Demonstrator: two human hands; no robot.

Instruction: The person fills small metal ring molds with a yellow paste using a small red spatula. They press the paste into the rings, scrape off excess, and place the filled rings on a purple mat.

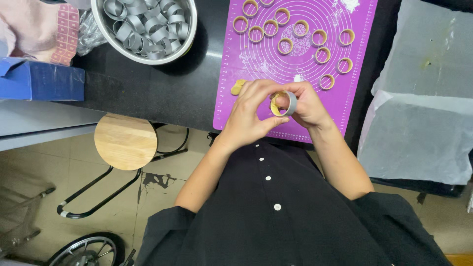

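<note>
Pressing pale dough into a grey metal ring [287,104] held over the near edge of the purple mat [231,98], the left hand [249,116] steadies it, fingers closed around it, while the right hand [305,103] pinches its rim; the right fingertips are hidden inside. Beyond, lined rings [322,54] fill the mat's middle; left of the mat, a steel bowl [148,29] holds spares, partly cut off.

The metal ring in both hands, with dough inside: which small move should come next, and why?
Probably keep pressing the dough against the ring's inner wall. It looks uneven, while the rings on the purple mat are evenly lined. Left hand steadies, right hand grips.
</note>
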